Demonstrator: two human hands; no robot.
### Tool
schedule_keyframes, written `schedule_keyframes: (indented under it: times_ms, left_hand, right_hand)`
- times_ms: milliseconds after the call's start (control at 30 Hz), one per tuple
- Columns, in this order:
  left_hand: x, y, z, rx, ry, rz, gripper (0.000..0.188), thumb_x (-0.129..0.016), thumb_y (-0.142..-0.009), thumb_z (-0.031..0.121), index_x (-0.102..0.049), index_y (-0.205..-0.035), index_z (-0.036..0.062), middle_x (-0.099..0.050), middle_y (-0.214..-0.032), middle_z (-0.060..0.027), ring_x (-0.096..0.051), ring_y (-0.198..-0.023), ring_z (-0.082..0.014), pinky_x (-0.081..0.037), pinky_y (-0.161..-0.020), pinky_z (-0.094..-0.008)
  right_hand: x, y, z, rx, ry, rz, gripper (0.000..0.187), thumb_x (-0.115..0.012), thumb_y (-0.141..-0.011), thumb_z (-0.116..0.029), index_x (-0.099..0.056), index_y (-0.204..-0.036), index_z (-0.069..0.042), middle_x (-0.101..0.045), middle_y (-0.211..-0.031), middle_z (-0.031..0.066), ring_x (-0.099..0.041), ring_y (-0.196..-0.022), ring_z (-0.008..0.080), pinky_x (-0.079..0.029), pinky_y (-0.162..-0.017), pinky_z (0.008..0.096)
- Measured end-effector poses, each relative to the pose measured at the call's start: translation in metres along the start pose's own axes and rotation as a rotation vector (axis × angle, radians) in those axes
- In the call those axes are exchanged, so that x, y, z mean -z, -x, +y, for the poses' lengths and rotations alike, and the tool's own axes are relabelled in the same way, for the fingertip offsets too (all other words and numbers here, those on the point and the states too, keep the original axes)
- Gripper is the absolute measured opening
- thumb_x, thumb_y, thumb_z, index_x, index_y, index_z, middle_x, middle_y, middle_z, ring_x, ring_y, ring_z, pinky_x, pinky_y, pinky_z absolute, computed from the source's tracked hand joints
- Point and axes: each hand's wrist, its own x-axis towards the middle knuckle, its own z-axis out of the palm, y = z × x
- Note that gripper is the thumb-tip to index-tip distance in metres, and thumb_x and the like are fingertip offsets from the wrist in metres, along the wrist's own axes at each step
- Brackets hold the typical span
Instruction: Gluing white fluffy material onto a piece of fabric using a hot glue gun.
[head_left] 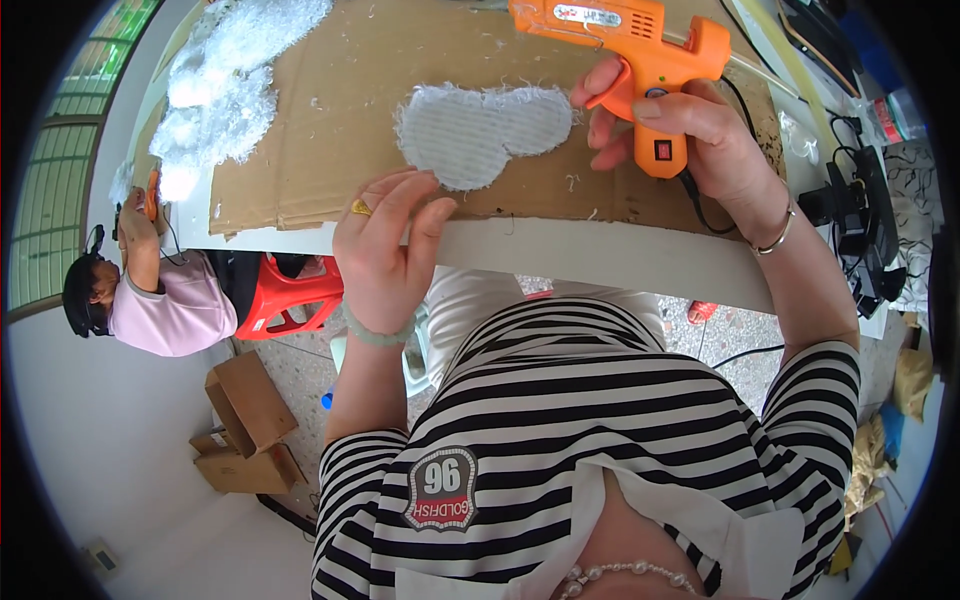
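My right hand (715,135) is wrapped round the handle of an orange hot glue gun (665,95), with fingers at its trigger. The gun is held over the right side of a cardboard sheet (300,170), its front end pointing left. Below and left of it lies a white fuzzy fabric piece (460,135), flat, with two rounded lobes and frayed edges. My left hand (388,245) is at the near edge of the cardboard, beside the fabric's lower left edge. Its fingers are bent, the thumb stands apart, and nothing shows between them.
White fluffy pieces (225,95) are heaped at the far left. Another person (165,300) sits at the left by a red stool (290,295). A black cord (705,212) trails from the gun. Black power adapters (855,230) stand at right; cardboard boxes (250,405) are on the floor.
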Motion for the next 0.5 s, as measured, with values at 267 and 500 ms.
schedule_keyframes:
  times_ms: [267, 500]
  left_hand:
    - [-0.010, 0.012, 0.015, -0.163, -0.158, -0.136, 0.032, -0.077, -0.069, 0.012, -0.063, -0.095, -0.0001, -0.064, -0.097, -0.0122, -0.061, -0.092, -0.0334, -0.052, -0.080, -0.0412]
    - [-0.018, 0.010, 0.019, -0.176, -0.185, -0.213, 0.039, -0.077, -0.069, 0.019, -0.062, -0.100, -0.0003, -0.062, -0.100, -0.0114, -0.057, -0.096, -0.0323, -0.048, -0.089, -0.0451]
  right_hand:
    - [-0.002, -0.002, 0.013, 0.076, 0.028, 0.024, 0.040, -0.053, -0.085, -0.022, -0.058, -0.117, 0.002, -0.059, -0.115, 0.0118, -0.059, -0.106, 0.0248, -0.051, -0.091, 0.0416]
    - [-0.003, 0.000, 0.015, 0.067, 0.030, 0.005, 0.038, -0.053, -0.085, -0.022, -0.059, -0.114, 0.001, -0.060, -0.111, 0.0101, -0.057, -0.108, 0.0221, -0.049, -0.092, 0.0402]
